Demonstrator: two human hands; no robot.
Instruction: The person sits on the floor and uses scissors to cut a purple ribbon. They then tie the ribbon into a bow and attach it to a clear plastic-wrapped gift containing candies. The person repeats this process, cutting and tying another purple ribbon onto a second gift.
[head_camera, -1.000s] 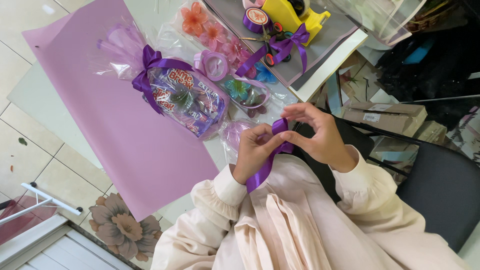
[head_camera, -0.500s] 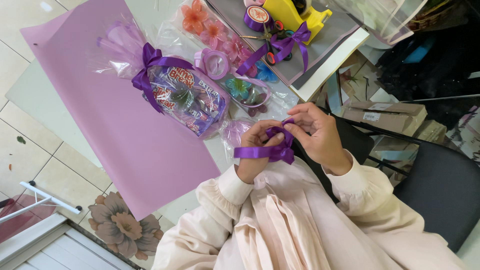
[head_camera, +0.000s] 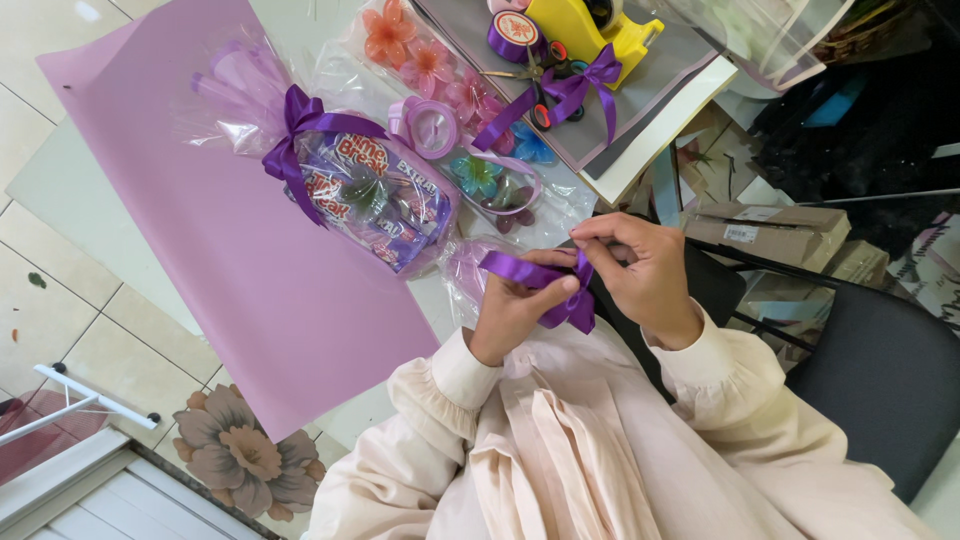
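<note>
A purple satin ribbon (head_camera: 528, 272) is held between both hands close to my chest, folded into a loop. My left hand (head_camera: 515, 312) pinches it from below with thumb and fingers. My right hand (head_camera: 640, 270) grips its right end, where the ribbon bunches (head_camera: 580, 312). Just left of the hands lies a cellophane-wrapped gift pack of sweets (head_camera: 375, 195), tied with a purple bow (head_camera: 300, 140), on a lilac paper sheet (head_camera: 230, 290). A clear cellophane tail (head_camera: 470, 262) sits directly under the ribbon.
Behind the pack are plastic flower clips (head_camera: 420, 60), a lilac ribbon spool (head_camera: 432, 128), a finished purple bow (head_camera: 570, 95) on a grey board, scissors (head_camera: 545, 80) and a yellow tape dispenser (head_camera: 590, 30). Cardboard boxes (head_camera: 770, 232) and a black chair (head_camera: 880, 360) stand to the right.
The ribbon hung down from my hands a second ago; now it is folded across into a horizontal loop between them. The hands have shifted slightly apart.
</note>
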